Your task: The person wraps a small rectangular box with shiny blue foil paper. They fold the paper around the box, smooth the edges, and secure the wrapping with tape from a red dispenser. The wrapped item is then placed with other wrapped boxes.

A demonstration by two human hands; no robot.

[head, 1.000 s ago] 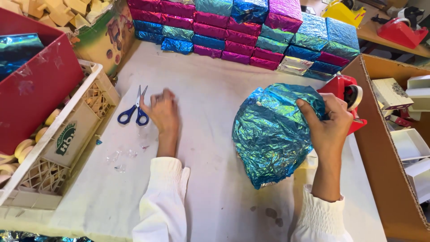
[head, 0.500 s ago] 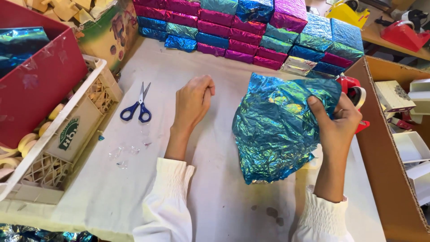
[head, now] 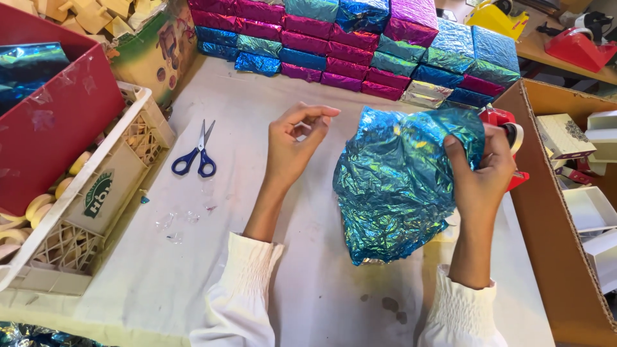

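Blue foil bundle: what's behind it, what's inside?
Behind the blue foil bundle, a red tape dispenser shows partly, beside the right hand. The foil covers whatever is inside.

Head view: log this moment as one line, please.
right hand: grips blue foil-wrapped bundle at top edge | left hand: raised, holds nothing visible | scissors: flat on white table
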